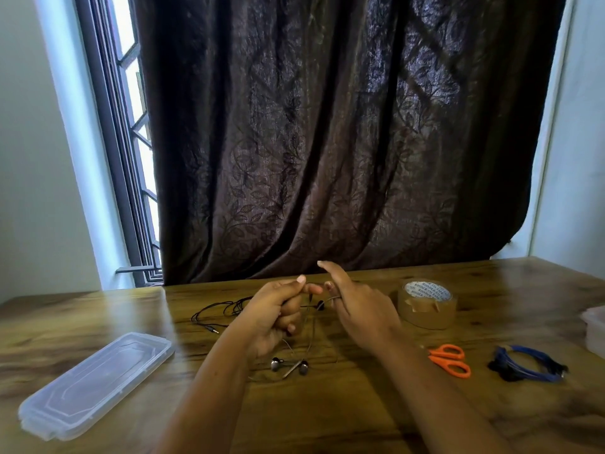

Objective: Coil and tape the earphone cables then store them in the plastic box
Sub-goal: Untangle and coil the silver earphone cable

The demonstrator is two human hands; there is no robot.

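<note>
fingers (pixel 334 274) above wooden table (pixel 327 417), dark curtain (pixel 327 142)

Your left hand (pixel 278 314) curls round the earphone cable (pixel 312 335) and hides the part inside the fist. Your right hand (pixel 357 306) is blurred, so you cannot tell whether it pinches the thin cable or the cable only lies over a finger. The plastic box (pixel 595 326) is cut off by the right edge. The print on the tape roll (pixel 426 304) is too small to read.
</note>
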